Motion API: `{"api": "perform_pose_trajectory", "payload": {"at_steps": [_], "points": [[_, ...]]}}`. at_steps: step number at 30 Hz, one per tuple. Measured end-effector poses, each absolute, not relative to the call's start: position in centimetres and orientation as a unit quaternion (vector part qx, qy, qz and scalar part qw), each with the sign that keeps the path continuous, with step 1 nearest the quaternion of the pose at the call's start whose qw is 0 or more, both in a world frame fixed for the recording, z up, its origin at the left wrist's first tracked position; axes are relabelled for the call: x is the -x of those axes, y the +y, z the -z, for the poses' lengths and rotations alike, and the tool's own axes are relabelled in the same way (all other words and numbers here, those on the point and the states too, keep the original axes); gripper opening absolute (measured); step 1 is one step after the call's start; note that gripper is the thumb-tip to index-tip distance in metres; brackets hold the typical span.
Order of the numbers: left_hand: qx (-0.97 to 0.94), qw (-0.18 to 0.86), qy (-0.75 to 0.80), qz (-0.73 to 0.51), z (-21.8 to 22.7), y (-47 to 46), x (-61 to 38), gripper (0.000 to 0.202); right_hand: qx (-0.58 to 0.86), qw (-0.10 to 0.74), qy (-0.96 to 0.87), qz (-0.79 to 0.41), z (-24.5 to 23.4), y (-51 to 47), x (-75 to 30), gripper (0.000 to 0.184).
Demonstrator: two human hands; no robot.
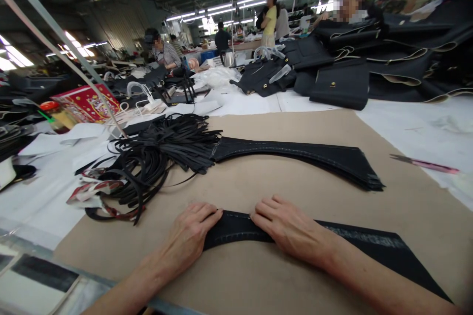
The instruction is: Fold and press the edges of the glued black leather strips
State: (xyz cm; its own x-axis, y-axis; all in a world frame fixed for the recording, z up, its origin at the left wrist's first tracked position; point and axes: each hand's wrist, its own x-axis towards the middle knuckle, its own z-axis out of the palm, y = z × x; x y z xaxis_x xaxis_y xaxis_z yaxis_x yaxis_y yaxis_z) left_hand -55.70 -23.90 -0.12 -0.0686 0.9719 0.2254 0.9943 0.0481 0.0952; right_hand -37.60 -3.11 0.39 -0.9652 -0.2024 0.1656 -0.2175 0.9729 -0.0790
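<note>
A curved black panel, leather-like with a faint pale line along its inner curve, lies in front of me on brown paper. My left hand is closed on its left end, thumb and fingers at the upper edge. Further right along the same edge, my right hand has its fingers bent over the panel, fingertips pressed together. Past my right forearm the panel widens, with a greyish smeared band near its top edge. Beyond my hands rests a stack of similar black panels. Thin black strips lie bundled at the stack's left end.
Pink-handled scissors or tweezers lie at the right on the brown paper. Black bags are heaped at the back right. A red box and a jar stand back left. Several people are further off.
</note>
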Motion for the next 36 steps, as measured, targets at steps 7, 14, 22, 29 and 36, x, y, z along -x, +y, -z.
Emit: {"api": "perform_pose_trajectory", "payload": {"at_steps": [7, 14, 22, 29, 36], "points": [[0.698, 0.044, -0.714, 0.030, -0.7, -23.1, 55.0, 0.050, -0.105, 0.085, -0.990, -0.041, -0.3, -3.4, 37.3, 0.017], [0.706, 0.073, -0.705, -0.012, -1.7, -22.7, 55.0, 0.038, -0.108, 0.092, -0.989, -0.031, -0.7, -3.6, 37.0, 0.015], [0.660, 0.067, -0.729, 0.169, -0.3, -20.1, 50.5, 0.043, -0.093, 0.099, -0.990, -0.037, -0.8, -3.4, 36.7, 0.018], [0.647, 0.043, -0.739, 0.184, 1.0, -19.4, 49.5, 0.045, 0.001, 0.104, -0.980, -0.172, -0.9, -2.8, 36.2, 0.027], [0.669, 0.070, -0.718, 0.177, 1.1, -20.3, 49.4, 0.044, 0.044, 0.049, -0.973, -0.222, -2.0, -1.4, 35.7, 0.005]]}}
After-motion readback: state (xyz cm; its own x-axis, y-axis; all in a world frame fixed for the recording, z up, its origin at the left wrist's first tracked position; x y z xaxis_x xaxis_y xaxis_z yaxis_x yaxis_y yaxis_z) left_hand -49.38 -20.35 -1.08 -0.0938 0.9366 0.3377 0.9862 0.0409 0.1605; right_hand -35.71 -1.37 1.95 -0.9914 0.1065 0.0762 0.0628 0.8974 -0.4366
